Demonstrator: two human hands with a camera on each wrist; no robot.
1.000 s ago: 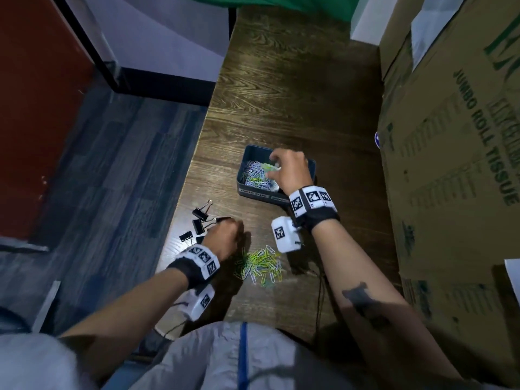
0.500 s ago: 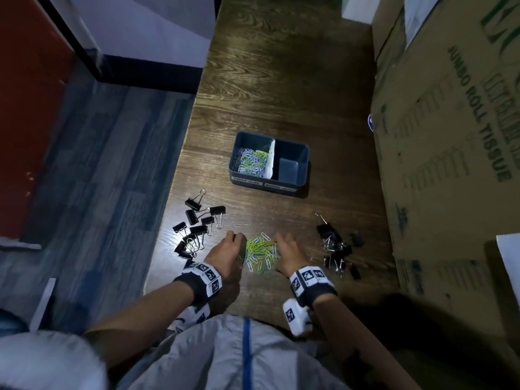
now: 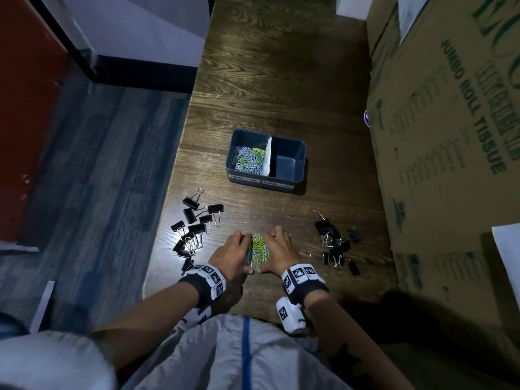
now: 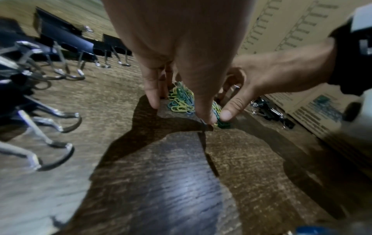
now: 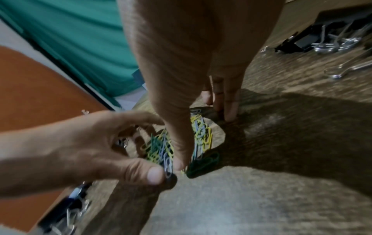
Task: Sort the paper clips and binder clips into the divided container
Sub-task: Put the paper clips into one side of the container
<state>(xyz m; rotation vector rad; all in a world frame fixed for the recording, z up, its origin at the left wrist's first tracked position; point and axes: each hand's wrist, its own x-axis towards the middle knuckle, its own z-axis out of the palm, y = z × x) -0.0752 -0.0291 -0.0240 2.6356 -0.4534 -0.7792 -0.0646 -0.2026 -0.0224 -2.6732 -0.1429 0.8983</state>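
A pile of green, yellow and blue paper clips [image 3: 257, 250] lies near the table's front edge. My left hand [image 3: 245, 253] and right hand [image 3: 268, 251] cup it from either side, fingers and thumbs curled round it, thumbs nearly meeting at the near side. In the left wrist view the left hand [image 4: 179, 109] has its fingertips on the table beside the clips [image 4: 181, 103]. In the right wrist view the right hand [image 5: 204, 139] stands over the clips [image 5: 201, 132]. The dark divided container [image 3: 301, 153] stands farther back; its left compartment holds paper clips [image 3: 249, 161], its right one looks bare.
Black binder clips lie in two groups, one to the left of my hands [image 3: 194, 226] near the table's left edge, one to the right [image 3: 336, 246]. A tall cardboard box [image 3: 450, 136] walls off the right side. The floor [image 3: 98, 178] drops away on the left.
My right hand came back from the container to the pile a second ago. Since then both hands have closed in and pushed the spread clips into a tight heap.
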